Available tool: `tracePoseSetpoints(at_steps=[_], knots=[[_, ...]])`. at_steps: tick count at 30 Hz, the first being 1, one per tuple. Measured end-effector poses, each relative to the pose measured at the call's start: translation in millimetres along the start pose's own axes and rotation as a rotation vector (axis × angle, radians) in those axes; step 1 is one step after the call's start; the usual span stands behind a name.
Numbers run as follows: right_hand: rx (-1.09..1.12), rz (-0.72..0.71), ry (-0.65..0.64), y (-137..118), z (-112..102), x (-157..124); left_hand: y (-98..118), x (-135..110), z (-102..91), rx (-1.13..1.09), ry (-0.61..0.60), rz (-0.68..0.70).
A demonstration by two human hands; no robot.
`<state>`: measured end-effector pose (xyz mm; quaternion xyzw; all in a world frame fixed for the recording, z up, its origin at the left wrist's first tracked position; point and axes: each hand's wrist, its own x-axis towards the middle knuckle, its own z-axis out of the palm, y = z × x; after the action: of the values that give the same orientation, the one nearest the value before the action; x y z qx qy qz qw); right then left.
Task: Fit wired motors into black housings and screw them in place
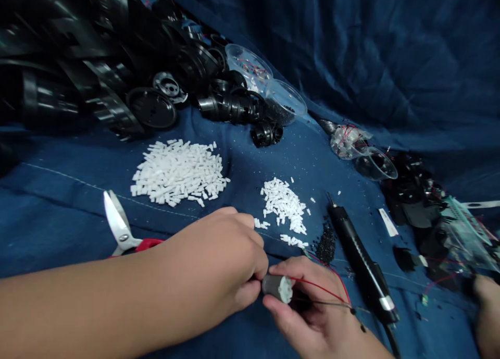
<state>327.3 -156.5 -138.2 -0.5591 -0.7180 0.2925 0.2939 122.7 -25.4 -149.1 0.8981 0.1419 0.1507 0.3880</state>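
Right fingers [287,267] pinching the motor [272,286] between both hands; left fingers [260,262] curled at its far end, their grip hidden. Stiff, probably dense, perhaps slick: hold the casing, spare that thin red wire [322,287]. Beneath, rumpled blue cloth [238,145]; beyond, white bits [179,171], dark drapes [390,51].
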Motion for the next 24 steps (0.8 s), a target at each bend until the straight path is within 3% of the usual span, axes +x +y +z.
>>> tracePoseSetpoints(at_steps=[7, 14, 24], knots=[[-0.067, -0.073, 0.021, -2.9, 1.0, 4.3, -0.4, -0.8, -0.6, 0.019, -0.015, -0.003], [-0.035, -0.036, -0.007, -5.3, 2.2, 2.8, -2.3, 1.5, -1.5, 0.031, -0.038, 0.018], [0.032, -0.012, 0.046, -6.6, 6.4, 7.9, -4.6, 1.2, -4.8, 0.027, -0.037, 0.062]])
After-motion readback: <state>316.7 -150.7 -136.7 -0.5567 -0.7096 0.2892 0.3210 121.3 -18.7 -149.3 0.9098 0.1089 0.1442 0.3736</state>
